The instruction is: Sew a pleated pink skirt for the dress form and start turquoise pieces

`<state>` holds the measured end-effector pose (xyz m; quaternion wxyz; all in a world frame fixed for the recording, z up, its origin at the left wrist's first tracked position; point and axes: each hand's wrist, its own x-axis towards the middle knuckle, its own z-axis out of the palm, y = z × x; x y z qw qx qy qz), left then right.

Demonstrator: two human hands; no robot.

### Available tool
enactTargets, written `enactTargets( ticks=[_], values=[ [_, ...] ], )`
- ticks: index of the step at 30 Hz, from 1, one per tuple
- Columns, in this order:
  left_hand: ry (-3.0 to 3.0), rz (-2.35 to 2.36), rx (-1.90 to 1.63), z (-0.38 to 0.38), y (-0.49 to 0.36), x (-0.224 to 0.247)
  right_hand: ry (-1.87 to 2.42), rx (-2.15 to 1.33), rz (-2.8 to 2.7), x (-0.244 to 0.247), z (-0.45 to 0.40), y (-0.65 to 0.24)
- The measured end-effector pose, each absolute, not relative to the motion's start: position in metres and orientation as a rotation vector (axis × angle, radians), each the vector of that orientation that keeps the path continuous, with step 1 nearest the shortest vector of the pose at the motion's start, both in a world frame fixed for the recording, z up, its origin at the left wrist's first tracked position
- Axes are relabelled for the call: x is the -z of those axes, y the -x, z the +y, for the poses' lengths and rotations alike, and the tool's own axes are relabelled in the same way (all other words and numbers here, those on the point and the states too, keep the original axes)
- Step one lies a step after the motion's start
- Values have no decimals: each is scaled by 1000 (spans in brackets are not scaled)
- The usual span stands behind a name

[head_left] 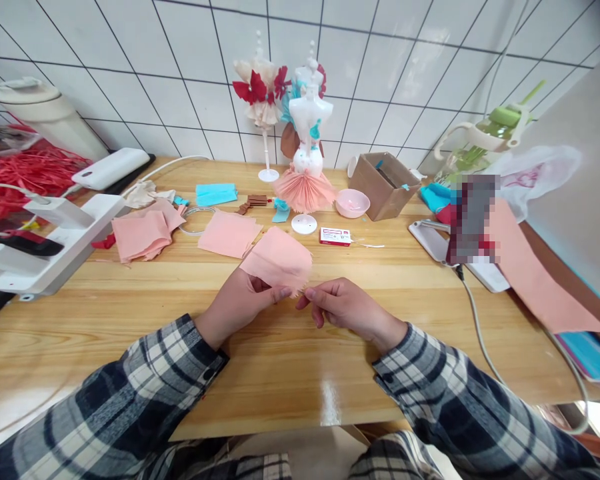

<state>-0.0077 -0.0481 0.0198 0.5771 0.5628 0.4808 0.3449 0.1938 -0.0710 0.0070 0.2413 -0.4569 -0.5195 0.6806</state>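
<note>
Pink cloth piece (280, 257) in head view: held above the tabletop (280, 373), clamped in left hand's (236, 300) fingers, apparently keeping the frayed edge (297, 289) exposed toward right hand's (349, 309) fingers, close by; hard to tell if gripping it. Second pink piece (225, 233) just behind, seemingly placed within reach.

Wooden tabletop (290, 373) bears a white power strip (73, 248), peach fabric squares (227, 233), folded blue fabric (217, 194), miniature dress forms (309, 110), a pink bowl (353, 211) and a cardboard box (381, 195).
</note>
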Motion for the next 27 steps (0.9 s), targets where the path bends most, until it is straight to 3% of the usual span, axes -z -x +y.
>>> enactTargets(
  ticks=[27],
  values=[
    [-1311,1067,-819,-47,7,-22,1252,-1820,-1491,-5,-72,-195]
  ],
)
